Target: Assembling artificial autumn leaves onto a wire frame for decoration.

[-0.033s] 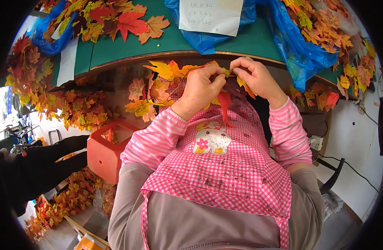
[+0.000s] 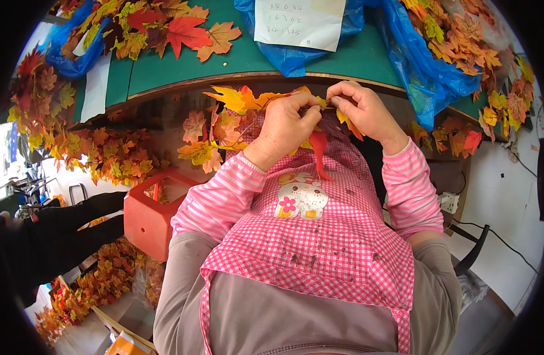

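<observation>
Two bare hands are seen from above, raised close together at the near edge of a green counter. The left hand is closed, its fingers pinched on a sprig of artificial maple leaves in yellow and orange, which fans out to the left. The right hand is likewise closed, its fingertips pinching the same sprig at the meeting point, with a yellow leaf tucked beneath the palm. A red leaf hangs down between the wrists, over a pink checked apron. No change can be told from this single moment; the sprig appears to be in mid-assembly, both hands being engaged on it. On the counter, loose red and orange leaves lie far left, a white paper sheet lies on blue plastic bags, and more leaves are heaped far right. Below, to the left, a red plastic bin is seen, with leaf garlands spread around it.
</observation>
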Tool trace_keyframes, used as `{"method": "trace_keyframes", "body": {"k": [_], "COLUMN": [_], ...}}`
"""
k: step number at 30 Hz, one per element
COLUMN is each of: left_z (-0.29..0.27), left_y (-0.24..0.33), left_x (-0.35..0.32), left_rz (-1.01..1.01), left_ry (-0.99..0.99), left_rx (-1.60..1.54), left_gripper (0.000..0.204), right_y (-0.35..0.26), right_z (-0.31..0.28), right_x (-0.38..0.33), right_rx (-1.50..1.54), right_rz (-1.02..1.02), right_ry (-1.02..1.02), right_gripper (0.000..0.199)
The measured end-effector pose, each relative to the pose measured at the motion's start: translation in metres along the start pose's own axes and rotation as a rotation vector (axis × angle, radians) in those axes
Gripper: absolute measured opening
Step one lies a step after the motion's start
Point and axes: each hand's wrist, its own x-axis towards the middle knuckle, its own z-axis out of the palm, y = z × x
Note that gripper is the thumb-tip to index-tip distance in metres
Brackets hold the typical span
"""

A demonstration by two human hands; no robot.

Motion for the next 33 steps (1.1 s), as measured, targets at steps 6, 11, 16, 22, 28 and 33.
{"method": "trace_keyframes", "body": {"k": [6, 11, 16, 22, 28, 33], "left_z": [-0.005, -0.008, -0.005, -0.009, -0.026, -0.029], "left_y": [0.007, 0.008, 0.000, -0.001, -0.010, -0.002], "left_x": [0.000, 0.000, -0.002, 0.000, -0.006, -0.018], "left_rz": [0.074, 0.102, 0.108, 0.033, -0.382, -0.330], "left_ry": [-0.030, -0.048, -0.027, -0.016, -0.252, -0.311], "left_rx": [0.161, 0.133, 0.096, 0.076, -0.263, -0.158], "left_gripper": [0.012, 0.012, 0.012, 0.012, 0.025, 0.015], "right_y": [-0.009, -0.010, -0.010, -0.017, -0.014, -0.019], "right_z": [0.001, 0.003, 0.012, 0.033, 0.057, 0.021], "right_x": [-0.001, -0.001, 0.001, -0.008, -0.040, -0.049], "right_rx": [-0.475, -0.391, -0.326, -0.065, -0.625, 0.007], "right_rz": [-0.333, -0.340, -0.334, -0.090, -0.530, -0.163], "right_ry": [0.063, 0.053, 0.073, 0.222, 0.241, 0.234], "right_gripper": [0.011, 0.012, 0.012, 0.016, 0.013, 0.015]}}
